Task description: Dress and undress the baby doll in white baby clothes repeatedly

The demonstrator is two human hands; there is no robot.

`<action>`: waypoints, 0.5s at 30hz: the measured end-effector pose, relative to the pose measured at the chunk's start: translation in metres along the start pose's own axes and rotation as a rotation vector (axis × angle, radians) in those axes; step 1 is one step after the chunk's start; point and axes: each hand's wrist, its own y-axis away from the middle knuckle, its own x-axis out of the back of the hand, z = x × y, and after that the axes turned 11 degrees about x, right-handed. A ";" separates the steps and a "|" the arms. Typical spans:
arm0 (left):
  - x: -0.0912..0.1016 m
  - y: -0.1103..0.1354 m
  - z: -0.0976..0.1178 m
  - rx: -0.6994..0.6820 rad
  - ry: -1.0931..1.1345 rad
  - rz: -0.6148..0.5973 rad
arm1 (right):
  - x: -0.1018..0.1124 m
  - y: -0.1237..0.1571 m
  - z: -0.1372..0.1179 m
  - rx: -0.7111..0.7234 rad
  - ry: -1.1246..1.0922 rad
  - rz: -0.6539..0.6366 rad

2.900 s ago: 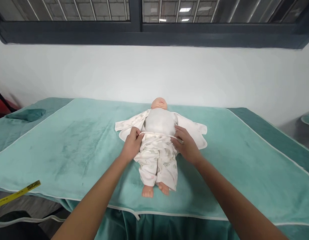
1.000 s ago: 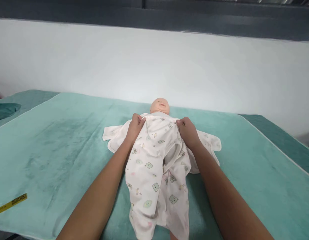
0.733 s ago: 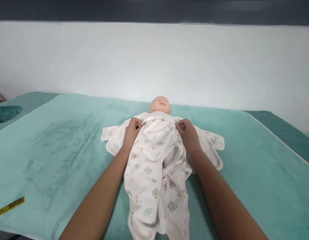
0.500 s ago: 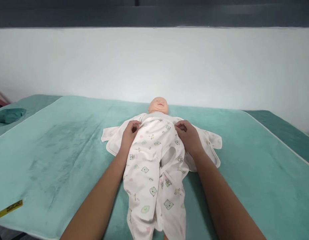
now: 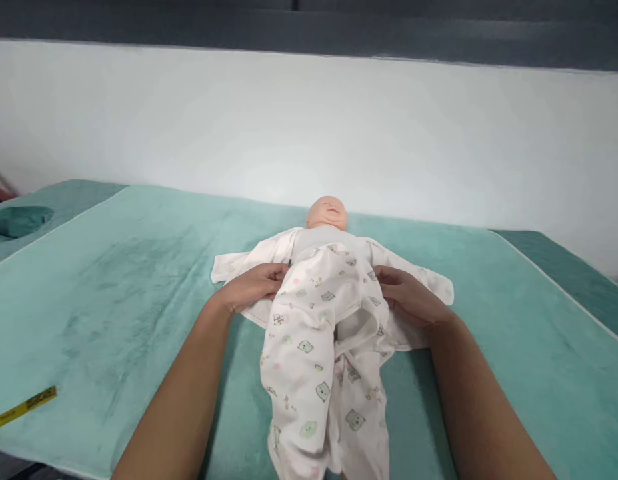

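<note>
A baby doll (image 5: pixel 327 212) lies on its back with its head at the far end. It wears a white long-sleeved baby top (image 5: pixel 281 248), arms spread to both sides. White baby trousers (image 5: pixel 309 347) printed with bear faces cover its lower body and reach up to the belly. My left hand (image 5: pixel 259 287) is closed at the left side of the trousers near the waist, its fingertips partly hidden by cloth. On the opposite side, my right hand (image 5: pixel 409 293) grips the trousers' edge, fingers tucked against the doll's side. One fold of the trousers bulges between the legs.
A green padded cover (image 5: pixel 139 287) lies under the doll, with darker green side strips. A yellow label strip (image 5: pixel 23 408) is at the near left. Behind stands a white wall (image 5: pixel 309 127) with a dark band above.
Both hands have moved lower and outward along the trousers' sides, with the wrists wider apart. The waist edge sits lower, showing more of the top. The view has shifted slightly.
</note>
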 end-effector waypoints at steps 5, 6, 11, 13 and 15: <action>-0.003 -0.001 -0.004 0.051 0.136 -0.074 | 0.001 0.001 0.005 0.003 -0.129 -0.045; -0.004 -0.001 -0.006 0.060 0.168 -0.072 | 0.001 0.002 0.006 0.009 -0.138 -0.041; -0.006 -0.001 -0.015 0.100 0.250 -0.052 | 0.001 0.002 0.008 0.020 -0.140 -0.069; -0.007 -0.001 -0.016 0.086 0.236 -0.065 | 0.002 0.001 0.010 0.027 -0.136 -0.087; -0.007 0.001 -0.016 0.053 0.208 -0.076 | 0.003 0.000 0.012 0.042 -0.123 -0.085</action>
